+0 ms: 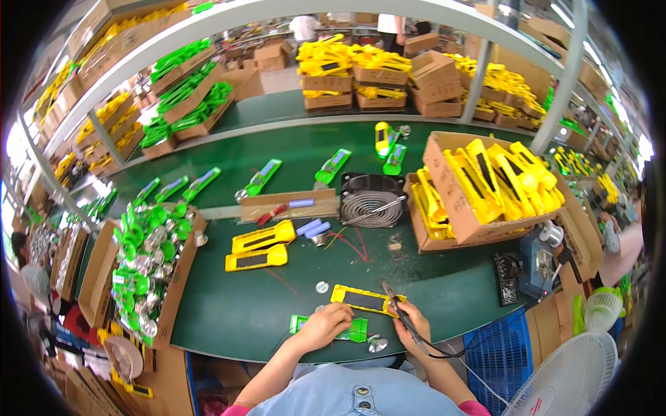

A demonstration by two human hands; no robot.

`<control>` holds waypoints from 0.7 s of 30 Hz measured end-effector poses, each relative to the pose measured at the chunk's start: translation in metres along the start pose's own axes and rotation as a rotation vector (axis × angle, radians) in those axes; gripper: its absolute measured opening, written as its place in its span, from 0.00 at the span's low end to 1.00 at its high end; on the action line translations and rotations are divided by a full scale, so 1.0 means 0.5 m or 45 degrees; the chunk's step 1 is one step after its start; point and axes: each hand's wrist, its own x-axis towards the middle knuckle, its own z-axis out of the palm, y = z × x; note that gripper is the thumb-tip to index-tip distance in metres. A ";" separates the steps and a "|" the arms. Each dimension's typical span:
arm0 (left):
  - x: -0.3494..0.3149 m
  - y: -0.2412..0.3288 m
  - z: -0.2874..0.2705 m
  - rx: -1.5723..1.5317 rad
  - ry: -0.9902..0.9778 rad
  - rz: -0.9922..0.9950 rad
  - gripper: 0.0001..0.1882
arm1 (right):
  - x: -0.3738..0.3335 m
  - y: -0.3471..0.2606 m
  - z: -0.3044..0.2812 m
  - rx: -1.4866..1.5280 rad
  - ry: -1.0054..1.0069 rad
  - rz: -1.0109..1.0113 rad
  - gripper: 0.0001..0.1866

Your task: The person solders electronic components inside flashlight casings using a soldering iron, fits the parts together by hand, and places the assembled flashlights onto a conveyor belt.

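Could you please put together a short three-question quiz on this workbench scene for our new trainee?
1. True or false: the right hand holds a soldering iron whose tip is at the yellow housing.
2. What does the left hand rest on?
A. a green part
B. the round fan
C. a blue battery
3. Fill in: the cardboard box at the right of the bench is filled with ____ housings.

Key:
1. True.
2. A, the green part at the near edge of the bench.
3. Yellow.
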 end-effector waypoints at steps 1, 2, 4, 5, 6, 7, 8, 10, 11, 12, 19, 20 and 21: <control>0.004 0.005 -0.007 -0.003 -0.015 0.025 0.05 | 0.001 0.009 0.004 0.010 0.007 -0.023 0.25; 0.007 0.008 -0.014 -0.066 -0.100 0.041 0.05 | 0.003 0.017 0.007 -0.033 0.003 -0.040 0.24; 0.001 -0.012 -0.028 -0.242 -0.243 0.092 0.05 | 0.001 0.021 0.009 -0.072 -0.007 -0.065 0.24; 0.002 -0.022 -0.029 -0.240 -0.231 0.089 0.05 | -0.002 0.020 0.010 -0.042 0.011 -0.018 0.22; 0.003 -0.026 -0.032 -0.577 -0.232 0.042 0.06 | -0.007 0.019 0.010 -0.009 0.025 0.027 0.21; -0.001 -0.028 -0.035 -0.913 -0.220 -0.008 0.06 | -0.014 0.015 0.008 0.005 0.005 0.015 0.21; -0.005 -0.034 -0.036 -1.052 -0.117 -0.031 0.07 | -0.019 0.011 0.006 0.041 0.003 0.058 0.19; -0.019 -0.032 -0.015 -1.123 0.215 -0.133 0.08 | -0.030 0.004 -0.002 -0.014 -0.044 0.075 0.18; -0.019 -0.018 -0.006 -1.104 0.392 -0.188 0.09 | -0.026 0.001 -0.003 0.001 -0.074 0.059 0.18; -0.019 0.016 0.000 -1.082 0.609 -0.389 0.09 | -0.024 -0.004 -0.005 0.046 -0.104 0.047 0.19; -0.001 0.034 -0.008 0.546 0.845 -0.092 0.08 | 0.003 -0.035 -0.030 0.095 -0.355 0.096 0.16; 0.000 0.026 -0.024 0.581 0.771 -0.101 0.06 | 0.012 -0.037 -0.019 0.158 -0.272 0.028 0.14; -0.007 0.022 -0.041 0.617 0.696 -0.107 0.03 | 0.016 -0.042 -0.012 0.224 -0.185 -0.041 0.13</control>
